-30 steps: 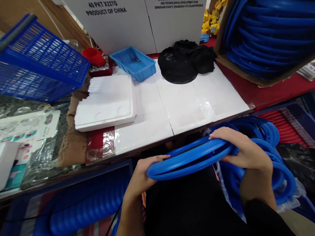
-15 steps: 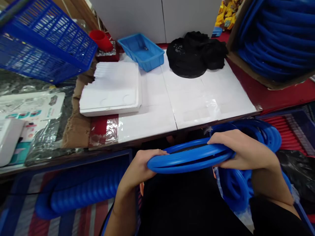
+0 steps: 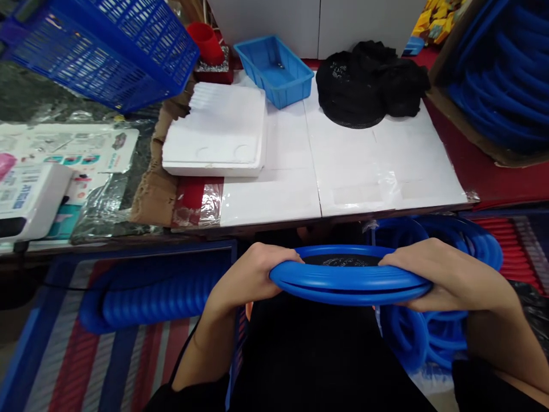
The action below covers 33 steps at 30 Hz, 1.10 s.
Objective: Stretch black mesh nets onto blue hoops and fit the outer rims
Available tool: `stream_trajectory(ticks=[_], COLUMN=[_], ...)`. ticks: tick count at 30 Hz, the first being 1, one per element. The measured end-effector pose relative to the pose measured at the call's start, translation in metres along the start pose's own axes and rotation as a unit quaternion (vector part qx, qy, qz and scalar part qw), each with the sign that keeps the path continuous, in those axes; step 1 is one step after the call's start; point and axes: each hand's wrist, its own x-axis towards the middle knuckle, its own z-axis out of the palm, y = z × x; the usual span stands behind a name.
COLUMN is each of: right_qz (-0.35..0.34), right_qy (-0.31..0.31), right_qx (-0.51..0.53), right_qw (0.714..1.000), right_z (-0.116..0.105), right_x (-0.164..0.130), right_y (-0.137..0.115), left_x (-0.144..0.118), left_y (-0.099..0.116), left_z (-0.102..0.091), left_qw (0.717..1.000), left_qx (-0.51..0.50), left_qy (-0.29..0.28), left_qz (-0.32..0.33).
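Between my two hands, in front of my body, I hold blue plastic rings (image 3: 349, 279), stacked with a narrow gap showing along their near side. My left hand (image 3: 263, 269) is closed around the left end, thumb on top. On the right end my right hand (image 3: 446, 274) grips, with its thumb above and its fingers beneath. Just below the right hand lie more loose blue rings (image 3: 405, 337). To the left, a row of blue rings (image 3: 158, 297) stands packed side by side on a striped cloth (image 3: 128, 366).
Ahead is a table with a white top (image 3: 355, 171). On it are a white foam block (image 3: 218, 131), a light blue tray (image 3: 278, 77) and black mesh cloth (image 3: 371, 86). A blue basket (image 3: 128, 51) stands left; a carton (image 3: 467, 126) of blue rings stands right.
The gap between the stacked rings has narrowed, and they now sit more level. Both hands keep their hold. The view has shifted, so the table things appear farther right and higher.
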Motion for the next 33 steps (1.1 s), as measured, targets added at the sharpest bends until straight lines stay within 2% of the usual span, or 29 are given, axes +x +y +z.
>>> stream_trajectory(ticks=[6, 10, 16, 20, 24, 28, 33], right_qz=[-0.012, -0.044, -0.005, 0.008, 0.026, -0.016, -0.043], right_qy=[0.002, 0.037, 0.017, 0.022, 0.054, 0.086, 0.09], right_qx=[-0.002, 0.014, 0.026, -0.043, -0.137, -0.187, -0.23], right_qw=[1.0, 0.998, 1.0, 0.999, 0.989, 0.978, 0.968], right_z=[-0.002, 0.005, 0.007, 0.008, 0.011, 0.018, 0.023], right_x=[0.004, 0.01, 0.011, 0.005, 0.005, 0.019, 0.037], right_y=[0.002, 0.003, -0.005, -0.007, -0.016, -0.033, -0.044], left_x=[0.001, 0.001, 0.002, 0.002, 0.001, 0.007, 0.015], left_y=[0.002, 0.001, -0.002, -0.007, -0.008, 0.0, 0.006], left_z=[-0.003, -0.007, -0.009, -0.006, -0.003, 0.004, 0.012], left_qw=[1.0, 1.0, 0.999, 0.999, 0.999, 0.999, 0.998], left_qx=[-0.008, -0.009, -0.025, -0.026, -0.023, 0.003, 0.018], left_qy=[-0.004, -0.008, -0.041, -0.032, -0.017, -0.024, -0.046], left_qz=[-0.021, -0.024, -0.02, -0.025, -0.033, -0.037, -0.046])
